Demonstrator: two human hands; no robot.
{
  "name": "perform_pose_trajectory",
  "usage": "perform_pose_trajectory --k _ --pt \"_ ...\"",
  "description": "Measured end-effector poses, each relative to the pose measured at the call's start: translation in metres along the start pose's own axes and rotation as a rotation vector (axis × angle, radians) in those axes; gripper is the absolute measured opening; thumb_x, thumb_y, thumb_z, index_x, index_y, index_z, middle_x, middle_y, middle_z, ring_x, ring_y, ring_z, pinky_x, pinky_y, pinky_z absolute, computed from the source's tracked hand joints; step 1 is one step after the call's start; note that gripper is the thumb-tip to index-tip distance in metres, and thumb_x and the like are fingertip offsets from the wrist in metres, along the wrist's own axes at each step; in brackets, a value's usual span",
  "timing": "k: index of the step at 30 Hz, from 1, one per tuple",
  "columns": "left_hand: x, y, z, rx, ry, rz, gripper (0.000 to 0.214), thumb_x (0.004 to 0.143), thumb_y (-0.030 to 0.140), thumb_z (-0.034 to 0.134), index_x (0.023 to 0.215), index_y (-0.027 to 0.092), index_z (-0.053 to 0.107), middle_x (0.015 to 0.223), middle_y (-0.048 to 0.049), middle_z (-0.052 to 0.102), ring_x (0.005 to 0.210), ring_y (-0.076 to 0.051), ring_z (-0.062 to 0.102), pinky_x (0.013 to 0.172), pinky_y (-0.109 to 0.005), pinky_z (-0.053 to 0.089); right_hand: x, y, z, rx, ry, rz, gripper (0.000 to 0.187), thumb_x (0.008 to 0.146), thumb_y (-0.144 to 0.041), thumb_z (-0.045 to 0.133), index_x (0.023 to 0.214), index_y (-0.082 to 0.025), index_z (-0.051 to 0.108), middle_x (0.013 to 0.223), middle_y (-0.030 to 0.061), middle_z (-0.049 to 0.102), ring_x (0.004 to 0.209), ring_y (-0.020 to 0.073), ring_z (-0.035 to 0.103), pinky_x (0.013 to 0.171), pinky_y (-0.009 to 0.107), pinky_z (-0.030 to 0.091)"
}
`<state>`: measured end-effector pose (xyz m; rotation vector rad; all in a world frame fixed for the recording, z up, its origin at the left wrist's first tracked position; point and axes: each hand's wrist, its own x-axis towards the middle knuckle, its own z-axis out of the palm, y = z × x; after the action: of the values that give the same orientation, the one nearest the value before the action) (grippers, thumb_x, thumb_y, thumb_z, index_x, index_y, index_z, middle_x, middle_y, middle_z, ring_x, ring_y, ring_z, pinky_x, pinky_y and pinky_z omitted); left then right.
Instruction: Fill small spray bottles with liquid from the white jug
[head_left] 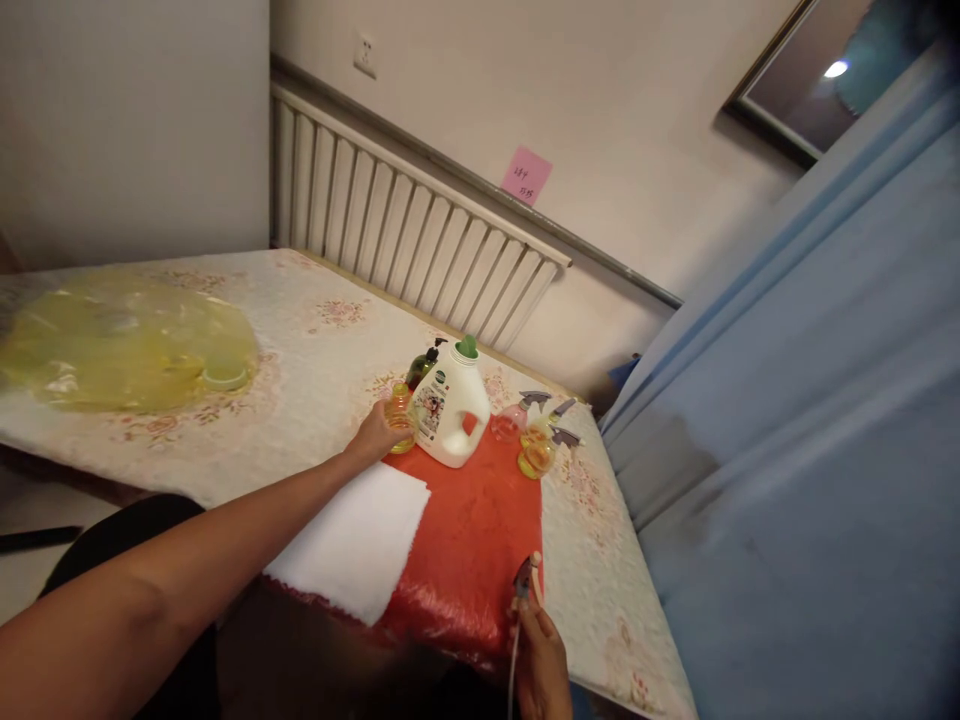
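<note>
The left hand (377, 438) is closed round a clear yellow spray bottle (401, 410), which stands at the back of the red plastic sheet (478, 530), just beside the white detergent jug (448, 415). The right hand (544, 650) holds a trigger spray head (523, 577), its thin dip tube (513, 672) hanging down. The bottle looks light and thin-walled — probably smooth, slippery if wet, and likely to give under a hard squeeze — so the waist is best for hold. The spray head seems stiff; its collar, clear of the trigger, suits the fingertips, while the tube likely bends easily.
</note>
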<state>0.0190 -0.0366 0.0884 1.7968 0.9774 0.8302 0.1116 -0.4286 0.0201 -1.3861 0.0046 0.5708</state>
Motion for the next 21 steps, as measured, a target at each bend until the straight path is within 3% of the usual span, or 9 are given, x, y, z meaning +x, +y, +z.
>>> perform_pose_trajectory --k 6,12,16,21 --pt "-0.043 0.019 0.023 -0.142 -0.065 0.108 0.073 0.059 0.029 0.083 0.124 0.018 0.05 0.119 -0.0108 0.066 0.109 -0.028 0.065 0.095 -0.041 0.052 -0.01 -0.018 0.011 0.114 0.015 -0.064 0.052 0.05 -0.045 0.091 0.092 -0.02 0.072 0.073 -0.0027 0.068 0.064 0.0131 0.063 0.063 0.025 0.05" --pt "-0.11 0.019 0.059 -0.175 -0.317 0.155 0.072 0.061 0.028 0.08 0.125 0.018 0.048 0.115 -0.0086 0.066 0.104 -0.026 0.066 0.093 -0.04 0.052 -0.015 -0.037 0.012 0.143 0.031 -0.144 0.066 0.052 -0.043 0.091 0.109 -0.021 0.068 0.076 -0.0045 0.066 0.064 0.0099 0.06 0.062 0.022 0.05" --pt "-0.137 0.017 0.075 -0.137 -0.395 0.173 0.072 0.062 0.023 0.077 0.127 0.02 0.046 0.115 -0.0073 0.065 0.106 -0.026 0.065 0.096 -0.04 0.05 -0.018 -0.043 0.01 0.091 0.024 -0.187 0.06 0.056 -0.045 0.088 0.106 -0.02 0.067 0.079 -0.0024 0.067 0.068 0.0121 0.062 0.066 0.023 0.051" --pt "-0.151 0.004 0.089 -0.084 -0.401 0.24 0.075 0.061 0.02 0.078 0.128 0.021 0.044 0.125 -0.0101 0.059 0.118 -0.029 0.058 0.104 -0.044 0.045 -0.019 -0.052 0.017 -0.024 0.07 -0.311 0.042 0.062 -0.042 0.083 0.096 -0.021 0.067 0.085 -0.0005 0.067 0.076 0.0155 0.063 0.07 0.026 0.051"
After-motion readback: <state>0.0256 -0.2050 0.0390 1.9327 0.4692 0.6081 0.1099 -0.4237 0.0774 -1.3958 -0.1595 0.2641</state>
